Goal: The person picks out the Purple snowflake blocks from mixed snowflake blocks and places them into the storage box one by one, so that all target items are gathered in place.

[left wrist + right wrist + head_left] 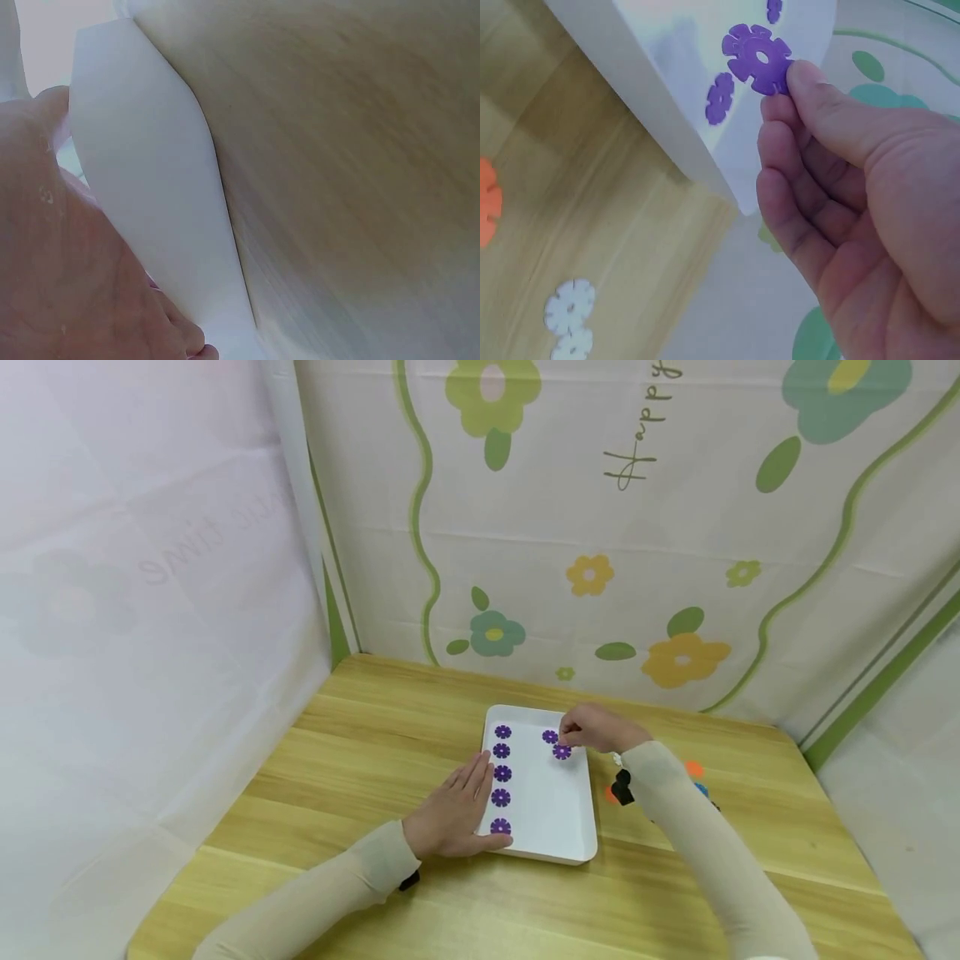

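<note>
My right hand (600, 728) pinches a purple snowflake disc (757, 60) between thumb and forefinger, over the far right part of the white tray (543, 810). Close beside it lies another purple disc (550, 737) on the tray floor. Along the tray's left side runs a column of several purple discs (502, 773), partly spaced out toward the near end. My left hand (453, 814) rests on the left rim with its fingers stretched out, the thumb at the near left corner. In the left wrist view its palm (67, 255) lies against the tray's outer wall (150, 135).
On the wooden table (360, 777), right of the tray and partly behind my right sleeve, lie orange discs (693, 768) and a blue disc (701, 789). White discs (570, 307) lie near the tray. Flowered cloth (525, 527) hangs behind the table.
</note>
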### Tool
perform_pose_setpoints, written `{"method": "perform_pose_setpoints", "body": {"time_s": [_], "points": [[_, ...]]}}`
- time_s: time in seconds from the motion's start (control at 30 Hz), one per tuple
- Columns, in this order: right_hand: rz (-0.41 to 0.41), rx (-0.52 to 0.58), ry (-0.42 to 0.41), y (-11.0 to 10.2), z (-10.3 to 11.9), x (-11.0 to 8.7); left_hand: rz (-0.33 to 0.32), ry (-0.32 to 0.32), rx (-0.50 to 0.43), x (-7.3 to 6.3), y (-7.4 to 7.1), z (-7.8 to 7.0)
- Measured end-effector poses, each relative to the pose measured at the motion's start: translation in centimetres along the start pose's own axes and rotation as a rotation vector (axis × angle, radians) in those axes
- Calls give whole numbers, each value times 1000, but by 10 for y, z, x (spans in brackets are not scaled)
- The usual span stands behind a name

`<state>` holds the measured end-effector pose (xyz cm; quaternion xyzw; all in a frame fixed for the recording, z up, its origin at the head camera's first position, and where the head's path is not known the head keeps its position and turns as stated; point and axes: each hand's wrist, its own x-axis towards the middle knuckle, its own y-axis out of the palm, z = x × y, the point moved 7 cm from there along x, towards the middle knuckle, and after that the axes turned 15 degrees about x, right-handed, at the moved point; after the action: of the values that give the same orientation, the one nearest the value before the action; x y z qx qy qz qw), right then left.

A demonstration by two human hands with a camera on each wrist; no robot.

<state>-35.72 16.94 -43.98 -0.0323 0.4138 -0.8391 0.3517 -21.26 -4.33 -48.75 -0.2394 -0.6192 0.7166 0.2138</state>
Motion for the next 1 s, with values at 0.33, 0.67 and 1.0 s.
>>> {"method": "perform_pose_setpoints", "body": {"time_s": [0.33,0.67,1.0], "points": [[-15,-24,15,13,-9,23,10,-1,8,0,-2,0],[-29,-53,54,18,-15,28,10,8,14,0,-1,-2],[-29,-72,-22,9,-9,16,7,6,28,2,1,-1]]}}
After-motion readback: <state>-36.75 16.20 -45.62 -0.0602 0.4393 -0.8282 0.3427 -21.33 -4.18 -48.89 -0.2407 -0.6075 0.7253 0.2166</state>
